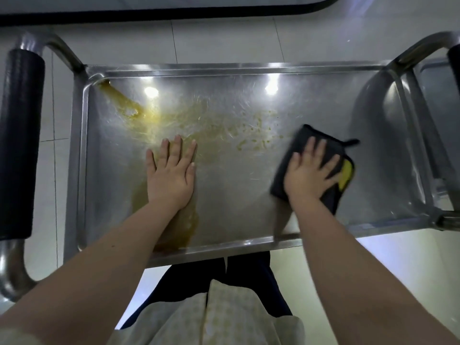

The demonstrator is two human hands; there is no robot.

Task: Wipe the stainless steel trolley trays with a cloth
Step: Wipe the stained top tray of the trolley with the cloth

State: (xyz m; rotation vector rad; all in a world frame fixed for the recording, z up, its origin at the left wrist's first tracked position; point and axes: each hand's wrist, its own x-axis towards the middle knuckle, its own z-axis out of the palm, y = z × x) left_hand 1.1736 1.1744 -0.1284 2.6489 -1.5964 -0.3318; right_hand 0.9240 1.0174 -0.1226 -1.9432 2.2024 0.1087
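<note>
The stainless steel trolley tray [249, 215] fills the middle of the head view. A yellow-brown spill [154, 123] runs from its far left corner toward the near edge, with thin smears spread toward the centre. My left hand [170, 175] lies flat on the tray over the spill, fingers straight. My right hand [311, 170] presses flat with spread fingers on a dark cloth [303, 143] at the right of the tray; a yellow patch shows at the cloth's right edge. The cloth and right hand look slightly blurred.
Black-padded trolley handles stand at the left [20, 145] and far right [454, 63] on steel tubes. A lower steel shelf [438, 95] shows at the right. White floor tiles [224, 38] surround the trolley, and a dark-edged surface [174, 13] lies beyond it.
</note>
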